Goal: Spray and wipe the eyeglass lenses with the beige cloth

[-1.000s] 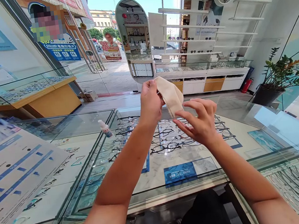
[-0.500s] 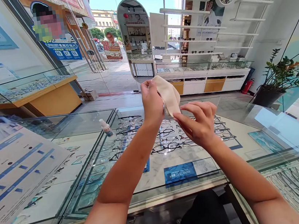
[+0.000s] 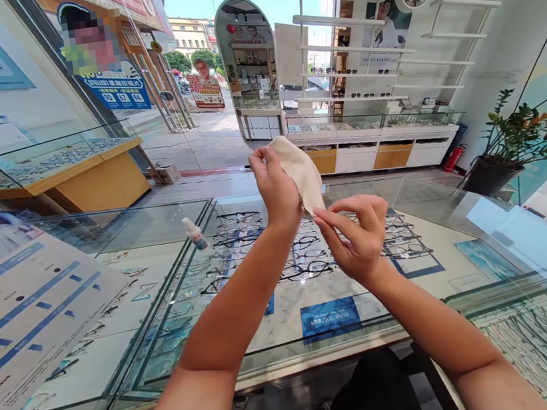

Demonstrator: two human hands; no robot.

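A cream cleaning cloth with a zigzag edge is held up above the glass counter. My left hand grips its upper left part with the fingers curled. At the cloth's lower corner, my right hand pinches the edge between thumb and index finger. Whether anything lies inside the cloth is hidden. Beneath the hands, rows of eyeglasses lie in the glass display case. A small white spray bottle stands on the glass to the left of my left forearm.
A printed board leans at the left. A blue leaflet lies near the counter's front edge. An oval mirror stands beyond the counter, and a potted plant is at the right.
Both hands and the cloth have shifted slightly left. My right hand's fingers have curled in more, and the cloth hangs a little more spread.
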